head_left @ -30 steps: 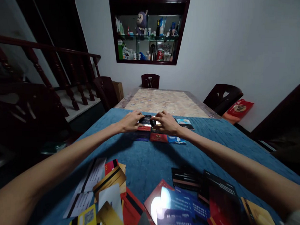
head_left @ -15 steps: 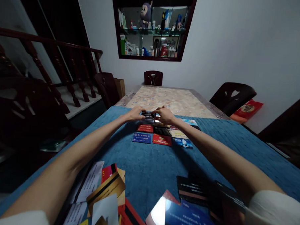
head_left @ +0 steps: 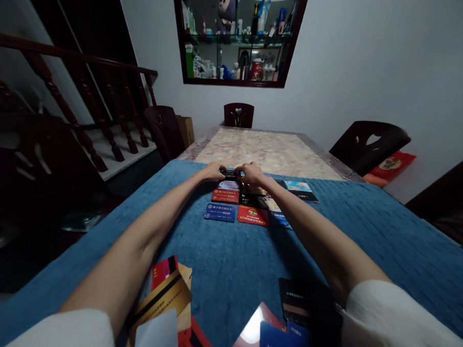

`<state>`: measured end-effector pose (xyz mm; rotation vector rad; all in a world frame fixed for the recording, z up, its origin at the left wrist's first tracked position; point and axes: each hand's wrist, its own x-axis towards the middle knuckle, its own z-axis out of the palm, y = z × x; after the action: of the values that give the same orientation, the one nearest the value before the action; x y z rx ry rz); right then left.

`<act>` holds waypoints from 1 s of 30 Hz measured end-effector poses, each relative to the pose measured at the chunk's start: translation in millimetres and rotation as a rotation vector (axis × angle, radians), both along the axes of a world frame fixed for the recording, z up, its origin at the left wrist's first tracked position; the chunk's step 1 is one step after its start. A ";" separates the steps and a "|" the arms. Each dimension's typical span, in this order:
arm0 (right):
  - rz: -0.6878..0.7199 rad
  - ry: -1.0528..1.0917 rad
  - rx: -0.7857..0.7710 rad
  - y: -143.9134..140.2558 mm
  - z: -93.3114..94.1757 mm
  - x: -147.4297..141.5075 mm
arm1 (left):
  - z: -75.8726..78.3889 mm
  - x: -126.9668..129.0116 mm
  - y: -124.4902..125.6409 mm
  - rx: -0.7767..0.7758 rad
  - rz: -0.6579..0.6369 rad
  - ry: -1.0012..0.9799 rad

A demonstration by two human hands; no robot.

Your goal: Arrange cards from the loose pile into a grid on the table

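Note:
Both my hands reach far out to the back of a grid of plastic cards. My left hand (head_left: 213, 172) has its fingers curled on the left end of a black card (head_left: 228, 174). On the card's right end are the closed fingers of my right hand (head_left: 251, 173). Just in front lies a silvery card (head_left: 228, 185). Nearer rows hold a red card (head_left: 225, 196), a black VIP card (head_left: 251, 200), a blue card (head_left: 219, 212) and another red card (head_left: 253, 215). My right forearm hides part of the right column.
Loose cards lie near me: a gold card (head_left: 164, 298) in the left pile, a blue card (head_left: 283, 342) and a black card (head_left: 293, 299) at the right. A blue cloth (head_left: 228, 255) covers this end of the table. Chairs (head_left: 238, 115) stand around it.
The view has shifted slightly, and my forearms now lie closer together. Both hands stay at the black card, which seems to have settled flatter behind the silvery card.

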<state>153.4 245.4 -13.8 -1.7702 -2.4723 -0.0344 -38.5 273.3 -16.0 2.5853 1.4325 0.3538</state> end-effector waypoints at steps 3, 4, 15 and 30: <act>-0.010 -0.001 -0.024 3.8 -2.8 -1.7 | -3.7 1.2 3.9 -0.011 0.002 -0.001; -0.014 -0.001 -0.033 4.9 -3.7 -2.3 | -4.9 1.7 5.3 -0.016 0.002 0.001; -0.025 -0.014 -0.082 7.7 -6.1 -3.0 | -12.0 2.6 15.3 -0.036 -0.010 -0.014; 0.008 0.011 0.004 -2.6 -5.8 3.7 | -13.1 -5.3 4.3 0.004 0.021 -0.113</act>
<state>157.1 242.8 -19.7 -1.7540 -2.4708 -0.0286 -43.8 277.6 -29.1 2.5107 1.4223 0.4979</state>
